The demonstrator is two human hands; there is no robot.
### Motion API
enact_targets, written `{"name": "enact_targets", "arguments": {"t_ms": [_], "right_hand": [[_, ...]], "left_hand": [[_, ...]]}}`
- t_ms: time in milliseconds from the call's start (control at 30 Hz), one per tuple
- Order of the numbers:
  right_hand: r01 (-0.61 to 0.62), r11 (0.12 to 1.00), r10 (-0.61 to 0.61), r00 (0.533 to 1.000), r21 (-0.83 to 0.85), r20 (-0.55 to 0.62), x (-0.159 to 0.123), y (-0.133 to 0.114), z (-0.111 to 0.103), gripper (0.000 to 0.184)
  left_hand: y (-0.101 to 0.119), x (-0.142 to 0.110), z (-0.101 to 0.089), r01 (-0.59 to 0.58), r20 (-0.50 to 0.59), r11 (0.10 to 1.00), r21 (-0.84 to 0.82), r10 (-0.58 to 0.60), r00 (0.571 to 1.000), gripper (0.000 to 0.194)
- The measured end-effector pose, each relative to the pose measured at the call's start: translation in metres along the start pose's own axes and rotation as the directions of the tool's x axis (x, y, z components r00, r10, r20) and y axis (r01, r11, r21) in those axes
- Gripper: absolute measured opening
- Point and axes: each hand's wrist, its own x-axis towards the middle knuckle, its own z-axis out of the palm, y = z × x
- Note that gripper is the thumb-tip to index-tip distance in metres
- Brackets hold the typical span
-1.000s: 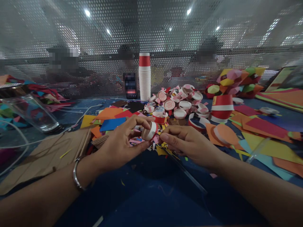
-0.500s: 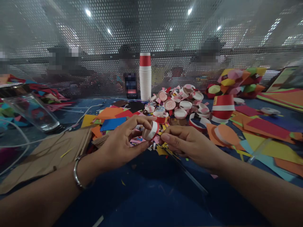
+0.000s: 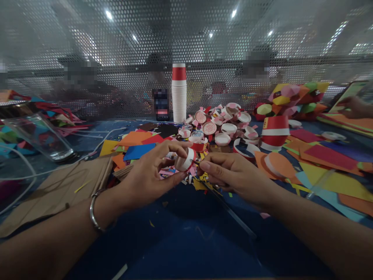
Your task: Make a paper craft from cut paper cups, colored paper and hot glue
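My left hand [image 3: 160, 167] pinches a cut-off paper cup bottom [image 3: 186, 160], white with a red band, between fingers and thumb. It is tilted on its side above the table. My right hand [image 3: 225, 171] is closed around a thin dark pointed tool [image 3: 196, 161], whose tip meets the cup piece's wall. The fingers hide most of that tool, so its kind is unclear. Behind the hands lies a heap of cut cup bottoms [image 3: 209, 128] with pink paper bits. Below them are yellow and pink paper scraps [image 3: 201, 184] and a long thin clear strip [image 3: 237, 221].
A tall stack of paper cups [image 3: 178, 101] stands at the back beside a phone [image 3: 161, 107]. A glass jar [image 3: 46, 136] and flattened cardboard [image 3: 58, 190] lie left. Coloured paper sheets [image 3: 326, 159] and a red cup [image 3: 275, 133] are right. Another person's hand [image 3: 357, 107] reaches in far right.
The tool's tip now shows more plainly against the cup piece, as my right hand has shifted slightly. Another person's hand has come in at the far right. My left hand stays nearly still.
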Motion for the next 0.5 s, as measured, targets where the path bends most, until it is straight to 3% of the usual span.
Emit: {"name": "enact_targets", "arguments": {"t_ms": [500], "right_hand": [[-0.011,0.999,0.010,1.000,0.035,0.004,0.0005,0.0028,0.0008,0.050]], "left_hand": [[0.0034,0.0020,0.0026,0.050,-0.025,0.999,0.010,-0.049,0.998,0.029]]}}
